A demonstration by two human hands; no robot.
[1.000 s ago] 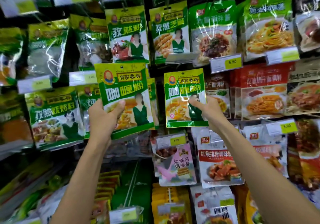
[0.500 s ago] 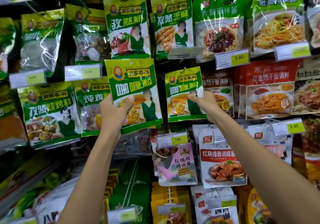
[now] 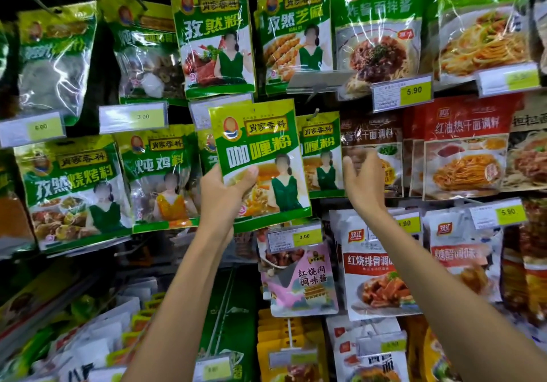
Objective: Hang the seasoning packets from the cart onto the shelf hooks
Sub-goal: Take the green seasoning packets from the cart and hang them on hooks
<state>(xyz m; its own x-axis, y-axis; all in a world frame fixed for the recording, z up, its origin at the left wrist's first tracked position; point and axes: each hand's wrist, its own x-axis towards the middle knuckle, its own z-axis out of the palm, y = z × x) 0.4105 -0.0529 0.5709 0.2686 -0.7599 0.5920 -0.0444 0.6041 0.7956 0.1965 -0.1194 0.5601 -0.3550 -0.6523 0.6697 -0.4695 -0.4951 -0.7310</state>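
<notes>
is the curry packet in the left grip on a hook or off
Off. The left grip holds the curry packet tilted, left of the hook that carries the matching packet.

Glossy plastic film packets, paper price tags and thin metal hooks.

The curry powder packet [image 3: 260,156] in front is smooth printed plastic film with a soft sheen and a flat sealed bottom edge, and the hanging packet [image 3: 321,150] just right of it is the same film. The noodle sauce pouches [image 3: 376,35] at upper right are shinier, crinkled and streaked with white glare. The spice bags [image 3: 56,56] at upper left have clear, wrinkled plastic windows. The price tags [image 3: 133,116] look like matt paper behind clear glossy plastic holders. The hook [image 3: 315,113] looks like thin metal wire.
</notes>
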